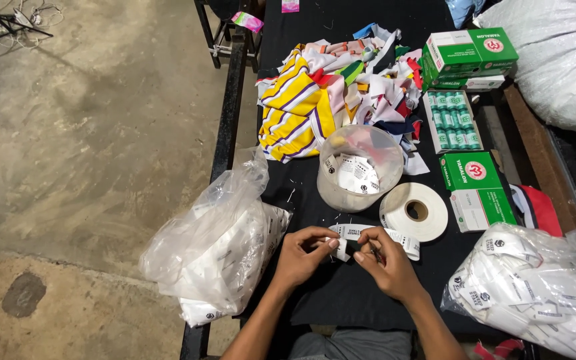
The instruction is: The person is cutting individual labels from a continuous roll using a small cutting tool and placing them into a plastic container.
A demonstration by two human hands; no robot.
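My left hand [303, 255] and my right hand [387, 265] meet over the black table [341, 300], both pinching a white printed label strip [368, 233] that runs from a white tape roll [415, 211]. A small cut label hangs between the fingertips of both hands. Just beyond the hands stands a clear plastic tub [360, 167] with several cut white labels inside.
Clear bags of white labels lie at the left [218, 250] and right [541, 283]. A pile of coloured fabric pieces [331, 93] sits farther back. Green and white boxes [471, 57] and a tray of green thread spools [453, 120] line the right side. Concrete floor lies left.
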